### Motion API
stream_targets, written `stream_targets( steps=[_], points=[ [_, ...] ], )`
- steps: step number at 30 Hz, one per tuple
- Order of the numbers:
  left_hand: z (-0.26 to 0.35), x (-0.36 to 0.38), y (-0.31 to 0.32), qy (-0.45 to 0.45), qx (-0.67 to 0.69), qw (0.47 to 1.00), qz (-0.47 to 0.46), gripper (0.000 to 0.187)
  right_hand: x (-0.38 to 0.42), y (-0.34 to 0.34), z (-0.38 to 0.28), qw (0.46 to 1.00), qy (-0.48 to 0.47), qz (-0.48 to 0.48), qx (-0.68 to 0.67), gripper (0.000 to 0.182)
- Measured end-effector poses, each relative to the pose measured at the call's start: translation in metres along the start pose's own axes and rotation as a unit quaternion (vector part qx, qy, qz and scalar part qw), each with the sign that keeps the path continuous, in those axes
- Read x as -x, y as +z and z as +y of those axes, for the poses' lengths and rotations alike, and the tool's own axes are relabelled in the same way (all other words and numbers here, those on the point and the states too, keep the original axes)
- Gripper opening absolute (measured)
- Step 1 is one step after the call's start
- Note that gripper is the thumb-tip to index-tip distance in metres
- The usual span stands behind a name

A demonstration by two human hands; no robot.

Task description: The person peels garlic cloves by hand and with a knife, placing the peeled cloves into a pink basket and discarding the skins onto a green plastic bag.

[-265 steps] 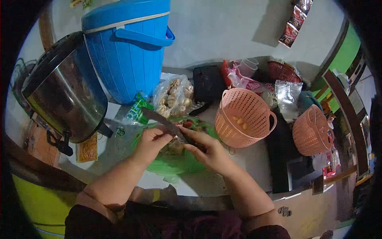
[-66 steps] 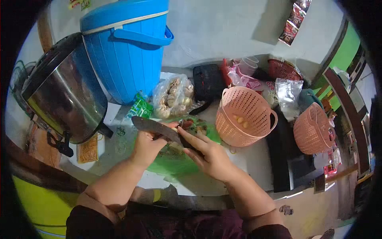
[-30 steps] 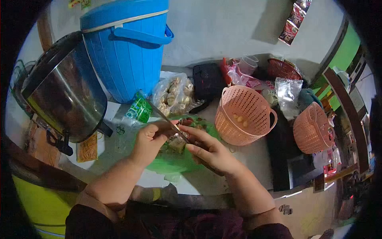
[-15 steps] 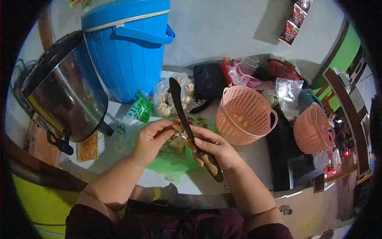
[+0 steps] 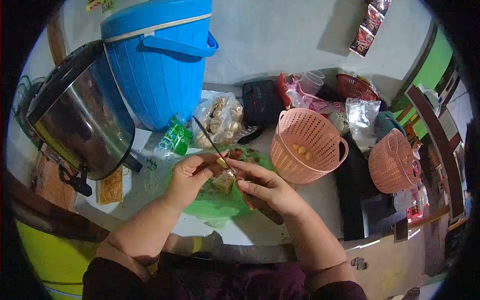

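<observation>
My left hand [image 5: 189, 176] pinches a small yellowish garlic clove [image 5: 221, 162] between thumb and fingertips. In my right hand [image 5: 267, 186] is a knife [image 5: 206, 134] with a long dark blade and a wooden handle. The blade points up and left, its edge close against the clove; exact contact is hard to make out. Beneath both hands spreads a green plastic bag [image 5: 220, 206] with brownish peelings and scraps on it. To the right stands a pink perforated basket [image 5: 300, 171], with several pale yellow cloves [image 5: 302, 151] at its bottom.
Behind the hands sits a clear bag of garlic bulbs [image 5: 227, 122], beside a green packet [image 5: 177, 137] and a black pouch [image 5: 262, 100]. A blue lidded bucket [image 5: 155, 75] and a steel pot [image 5: 82, 115] stand left. Another pink basket [image 5: 392, 167] is at right.
The knife has turned in my right hand, so its blade now shows edge-on and leans further left. The clove looks yellower now. Both hands stay nearly in place.
</observation>
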State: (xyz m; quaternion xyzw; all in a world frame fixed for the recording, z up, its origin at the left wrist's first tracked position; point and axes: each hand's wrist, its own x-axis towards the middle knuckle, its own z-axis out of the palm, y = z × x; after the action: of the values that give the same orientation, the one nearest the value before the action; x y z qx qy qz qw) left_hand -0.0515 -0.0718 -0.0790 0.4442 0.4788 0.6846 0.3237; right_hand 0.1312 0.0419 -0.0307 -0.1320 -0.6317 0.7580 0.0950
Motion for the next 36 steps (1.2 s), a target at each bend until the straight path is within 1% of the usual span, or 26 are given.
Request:
stream_targets(
  steps=[2,5,8,11,14,17,20,23,26,29,32,35,36],
  points=[
    [0.0017,0.0004,-0.0006,-0.014,-0.015,1.000,-0.002,0.028,0.0006,-0.0010,0.0006,1.000,0.001,0.001,0.014,0.045],
    [-0.0022,-0.0013,-0.0010,0.010,-0.007,1.000,-0.014,0.028,-0.0003,-0.0065,0.0042,0.998,-0.007,-0.005,0.060,0.045],
    [-0.0040,0.0003,-0.0023,-0.019,-0.020,1.000,-0.002,0.027,-0.0004,-0.0060,0.0004,0.999,0.013,-0.022,-0.021,0.046],
    [-0.0082,0.0004,-0.0068,-0.008,-0.013,1.000,-0.009,0.026,-0.0014,-0.0091,0.0054,0.993,0.034,-0.032,-0.106,0.047],
    [-0.0024,0.0012,-0.0028,-0.007,-0.030,1.000,0.005,0.025,0.0002,-0.0039,0.0005,0.997,0.028,-0.013,-0.070,0.048],
    [-0.0018,0.0022,0.0001,-0.008,0.003,1.000,0.001,0.027,0.0011,-0.0016,-0.0022,0.998,0.009,-0.024,-0.060,0.048],
    [-0.0014,0.0020,-0.0012,0.008,-0.031,0.999,-0.015,0.032,0.0018,-0.0027,-0.0045,0.999,0.020,-0.027,-0.021,0.048],
    [-0.0015,0.0015,-0.0036,0.010,-0.046,0.998,-0.033,0.035,0.0014,-0.0068,0.0040,0.999,0.019,-0.031,-0.030,0.047],
    [-0.0019,0.0016,-0.0018,0.029,-0.056,0.998,-0.031,0.035,0.0010,-0.0069,0.0014,1.000,0.007,-0.024,0.009,0.046],
    [-0.0040,0.0010,-0.0020,0.017,-0.008,0.999,-0.036,0.033,-0.0001,-0.0088,0.0026,0.999,-0.002,-0.031,0.018,0.045],
    [0.0016,0.0001,0.0012,0.002,-0.041,0.999,-0.025,0.033,0.0010,-0.0062,0.0003,1.000,0.006,-0.019,0.008,0.044],
    [-0.0015,0.0006,-0.0008,-0.033,0.005,0.999,-0.020,0.032,0.0005,-0.0007,0.0028,0.999,0.028,0.011,-0.034,0.044],
    [-0.0038,-0.0011,0.0005,-0.052,0.044,0.998,-0.014,0.033,-0.0003,-0.0001,0.0043,0.999,0.022,0.017,-0.024,0.044]
  ],
)
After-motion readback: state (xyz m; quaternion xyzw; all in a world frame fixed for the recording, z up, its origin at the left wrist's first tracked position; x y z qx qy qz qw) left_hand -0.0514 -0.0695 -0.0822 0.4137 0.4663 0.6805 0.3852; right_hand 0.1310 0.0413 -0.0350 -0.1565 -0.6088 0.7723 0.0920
